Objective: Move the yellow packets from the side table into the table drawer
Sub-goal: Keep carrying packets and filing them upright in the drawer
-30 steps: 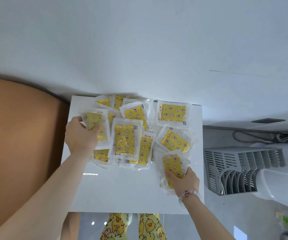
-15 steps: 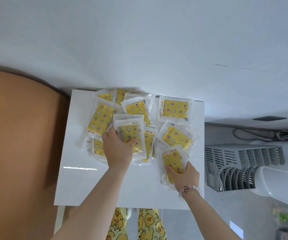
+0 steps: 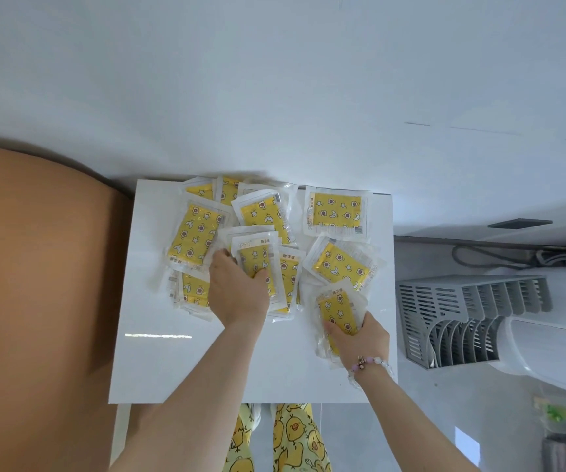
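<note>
White worktop (image 3: 172, 362) bears the packets (image 3: 336, 212), scattered and overlapping. Fingers of your left hand (image 3: 237, 291) curl round a central stack (image 3: 254, 257); your right hand (image 3: 360, 338) pinches the nearest packet (image 3: 337, 308). Square the edges and grip firmly: the film looks slick.

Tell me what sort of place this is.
Probably a room at home: a small glossy white side table against a plain white wall, a grey slotted plastic rack beside it, chick-patterned yellow trousers below.
</note>
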Motion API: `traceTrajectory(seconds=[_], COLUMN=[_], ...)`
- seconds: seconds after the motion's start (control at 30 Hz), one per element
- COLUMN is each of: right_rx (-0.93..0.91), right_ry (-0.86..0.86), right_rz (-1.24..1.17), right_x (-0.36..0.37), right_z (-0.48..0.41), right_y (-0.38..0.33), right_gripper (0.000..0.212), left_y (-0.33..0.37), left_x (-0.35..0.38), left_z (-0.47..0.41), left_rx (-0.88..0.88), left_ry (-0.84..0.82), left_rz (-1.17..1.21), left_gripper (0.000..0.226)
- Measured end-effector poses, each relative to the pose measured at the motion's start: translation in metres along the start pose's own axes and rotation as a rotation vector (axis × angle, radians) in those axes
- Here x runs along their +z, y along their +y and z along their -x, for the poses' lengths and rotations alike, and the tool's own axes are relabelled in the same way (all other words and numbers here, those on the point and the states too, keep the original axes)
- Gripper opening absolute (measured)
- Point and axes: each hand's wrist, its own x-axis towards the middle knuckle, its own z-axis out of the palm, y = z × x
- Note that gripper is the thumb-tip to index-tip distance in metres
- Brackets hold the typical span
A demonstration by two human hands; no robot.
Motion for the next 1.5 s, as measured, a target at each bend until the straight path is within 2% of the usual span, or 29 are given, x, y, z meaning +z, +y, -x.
traceTrajectory(seconds=[0.07, 0.17, 0.3, 0.37, 0.43, 0.57, 0.73, 0.9, 1.1, 1.2, 1.5], right_rx=[0.004, 0.038, 0.113, 0.127, 0.131, 0.166, 0.172, 0.139, 0.115, 0.120, 0.222], right_ry=[0.000, 0.003, -0.013, -0.010, 0.001, -0.012, 0.031, 0.056, 0.141, 0.222, 0.386], right_rz=[-0.006, -0.009, -0.035, -0.072, -0.208, -0.458, -0.637, -0.775, -0.932, -1.000, -1.149], right_x=[-0.001, -0.002, -0.011, -0.022, -0.037, -0.079, -0.142, -0.204, -0.267, -0.294, -0.322], right_z=[0.003, 0.009, 0.013, 0.016, 0.024, 0.050, 0.097, 0.135, 0.165, 0.171, 0.195], right_y=[0.001, 0.003, -0.007, -0.019, -0.034, -0.069, -0.093, -0.110, -0.106, -0.085, 0.006], right_gripper=[0.029, 0.032, 0.037, 0.039, 0.036, 0.040, 0.055, 0.084, 0.083, 0.074, 0.060], left_y=[-0.003, -0.009, -0.015, -0.017, -0.011, 0.028, 0.091, 0.150, 0.227, 0.251, 0.256], left_x=[-0.001, -0.004, -0.016, -0.027, -0.042, -0.080, -0.135, -0.177, -0.183, -0.167, -0.111], left_z=[0.005, 0.008, 0.016, 0.022, 0.026, 0.037, 0.064, 0.089, 0.152, 0.182, 0.253], left_rx=[0.060, 0.168, 0.230, 0.208, 0.182, 0.222, 0.371, 0.455, 0.549, 0.612, 0.575], left_ry=[-0.020, -0.068, -0.151, -0.249, -0.380, -0.565, -0.624, -0.705, -0.903, -0.980, -1.253], left_rz=[-0.052, -0.084, -0.045, -0.044, -0.041, -0.015, 0.039, 0.057, 0.101, 0.076, -0.030], left_gripper=[0.048, 0.044, 0.034, 0.035, 0.037, 0.041, 0.028, 0.025, 0.016, 0.015, 0.023])
